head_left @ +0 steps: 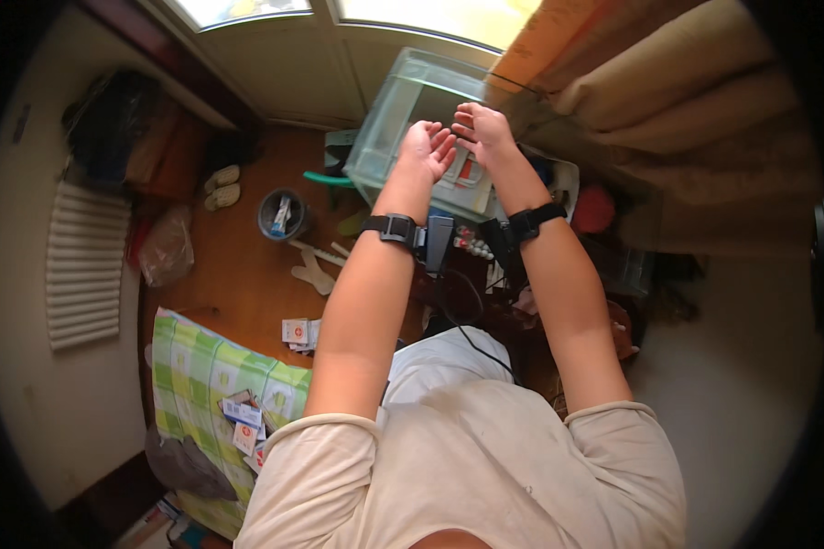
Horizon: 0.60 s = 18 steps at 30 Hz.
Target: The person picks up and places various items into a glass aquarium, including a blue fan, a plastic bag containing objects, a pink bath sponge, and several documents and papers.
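Both my arms reach forward over a glass tank [375, 137] that stands by the far wall. My left hand [428, 149] is palm up, its fingers loosely curled and apart, with nothing in it. Close beside it on the right, my right hand [483, 131] is turned toward it, fingers apart and also holding nothing. The hands do not touch each other. Black straps with small dark devices circle both forearms, the left strap [395, 229] and the right strap [535, 221]. Below the hands, white and red flat items [467, 174] show, partly hidden by my arms.
A bin [284, 216] and light slippers [222, 188] stand on the wooden floor to the left. Small boxes [243, 425] lie on a green checked cloth [188, 366]. A white radiator [87, 265] lines the left wall; brown curtains [668, 101] hang at the right.
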### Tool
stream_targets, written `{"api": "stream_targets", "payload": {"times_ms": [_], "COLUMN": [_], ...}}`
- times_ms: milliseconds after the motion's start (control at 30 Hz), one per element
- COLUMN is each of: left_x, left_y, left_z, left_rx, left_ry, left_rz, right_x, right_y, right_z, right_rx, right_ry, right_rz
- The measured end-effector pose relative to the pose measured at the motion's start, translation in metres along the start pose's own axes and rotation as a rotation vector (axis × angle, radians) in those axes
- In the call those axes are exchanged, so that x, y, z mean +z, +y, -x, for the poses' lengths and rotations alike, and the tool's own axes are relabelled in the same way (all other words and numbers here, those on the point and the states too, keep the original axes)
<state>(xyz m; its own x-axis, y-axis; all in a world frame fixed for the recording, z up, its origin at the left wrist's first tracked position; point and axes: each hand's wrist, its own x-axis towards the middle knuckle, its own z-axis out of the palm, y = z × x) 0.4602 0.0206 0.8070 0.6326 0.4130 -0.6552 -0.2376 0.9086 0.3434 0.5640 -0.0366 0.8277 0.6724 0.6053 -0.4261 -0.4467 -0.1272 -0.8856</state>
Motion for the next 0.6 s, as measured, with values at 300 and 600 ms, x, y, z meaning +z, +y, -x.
{"api": "stream_targets", "payload": {"times_ms": [300, 600], "left_x": [-0.133, -0.347], "left_y": [0.033, -0.008], "left_z": [0.137, 0.199], "left_rx": [0.320, 0.524], "left_ry": [0.051, 0.409], "left_rz": [0.057, 0.335], "right_x": [0.124, 0.196], "right_y": [0.071, 0.253], "right_z": [0.134, 0.213], "right_rx": [-0.054, 0.092], "right_ry": [-0.288, -0.563], "right_rz": [0.056, 0.396]}}
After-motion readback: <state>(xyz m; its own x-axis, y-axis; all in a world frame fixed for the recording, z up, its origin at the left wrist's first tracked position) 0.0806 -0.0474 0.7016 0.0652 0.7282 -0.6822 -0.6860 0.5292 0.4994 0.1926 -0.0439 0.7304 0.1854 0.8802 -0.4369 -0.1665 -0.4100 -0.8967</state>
